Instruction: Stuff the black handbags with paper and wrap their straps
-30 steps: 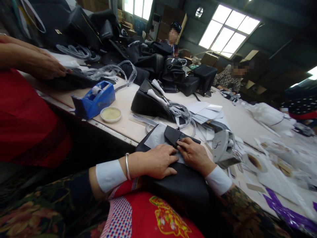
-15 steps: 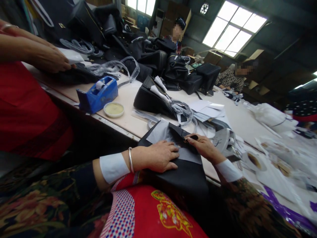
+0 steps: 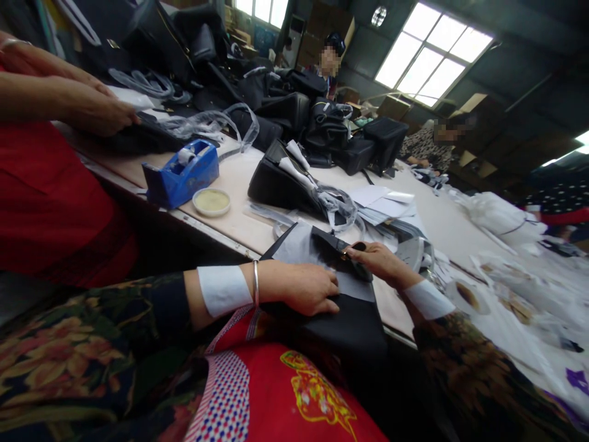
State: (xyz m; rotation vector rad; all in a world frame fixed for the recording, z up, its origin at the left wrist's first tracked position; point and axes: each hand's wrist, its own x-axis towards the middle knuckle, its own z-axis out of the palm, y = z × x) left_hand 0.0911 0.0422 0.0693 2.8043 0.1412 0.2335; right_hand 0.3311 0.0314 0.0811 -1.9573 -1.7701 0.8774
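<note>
A black bag (image 3: 345, 322) lies at the table's front edge against my apron, with a pale translucent sheet (image 3: 294, 245) across its upper side. My left hand (image 3: 307, 288) rests on the bag over the sheet, fingers stretched to the right and the thumb apart. At the bag's right side, my right hand (image 3: 380, 263) pinches a black strap (image 3: 358, 247) with a small gold metal fitting. What lies under my left fingers is hidden.
Beyond the bag sit another black bag (image 3: 278, 178) with wrapped straps, a blue tape dispenser (image 3: 181, 175) and a round dish (image 3: 211, 202). White sheets (image 3: 384, 201) and a tape roll (image 3: 467, 296) are to the right. A co-worker's hands (image 3: 99, 110) work at left; black bags pile behind.
My left hand has shifted slightly right and down on the bag. The strap in my right hand has turned and shows a wider loop. The co-worker's hands moved a little.
</note>
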